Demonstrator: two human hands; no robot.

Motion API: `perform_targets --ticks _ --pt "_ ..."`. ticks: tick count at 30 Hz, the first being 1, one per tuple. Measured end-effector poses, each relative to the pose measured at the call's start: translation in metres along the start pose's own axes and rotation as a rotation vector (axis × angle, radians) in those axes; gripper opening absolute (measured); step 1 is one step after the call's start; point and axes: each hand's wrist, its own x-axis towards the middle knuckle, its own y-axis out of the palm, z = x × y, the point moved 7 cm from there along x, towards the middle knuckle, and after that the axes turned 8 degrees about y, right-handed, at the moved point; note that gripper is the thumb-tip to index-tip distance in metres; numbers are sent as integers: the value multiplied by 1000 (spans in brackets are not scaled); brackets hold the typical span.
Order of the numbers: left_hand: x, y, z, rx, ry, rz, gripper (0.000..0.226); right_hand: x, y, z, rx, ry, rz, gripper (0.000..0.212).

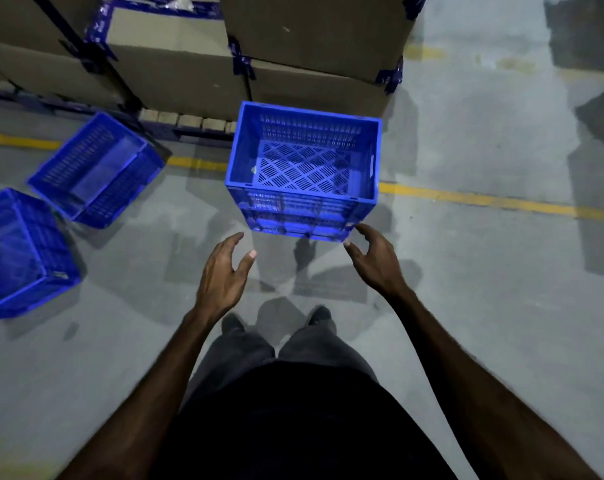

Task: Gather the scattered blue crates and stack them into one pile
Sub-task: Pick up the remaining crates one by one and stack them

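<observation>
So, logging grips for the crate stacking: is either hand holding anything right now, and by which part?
Nothing is held. The left hand and right hand are open, just short of the upright blue crate.

Both bare arms reach forward and down, hands apart and holding nothing.
The left hand (224,271) has relaxed fingers and its thumb spread; the right hand (376,258) is loosely cupped, palm turned inward toward the left.
</observation>
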Motion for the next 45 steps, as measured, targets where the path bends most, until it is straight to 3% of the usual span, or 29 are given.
perform_targets --ticks 9,14,19,25,33,45 --pt "-34 -48 25 -77 39 -4 53 -66 43 37 17 7 -75 58" --pt "-70 -114 68 -75 74 -21 54 -119 100 93 63 -28 -88 55" --pt "-121 -202 135 -70 59 -123 51 -174 181 169 77 -114 12 56" --pt "-180 -290 216 -98 -75 -302 49 -216 261 251 33 -218 122 54" --pt "-228 -349 286 -135 -272 -461 51 -208 340 337 -26 -341 294 53" --pt "-208 -449 377 -168 -575 -687 53 -139 496 514 -18 -489 576 49"
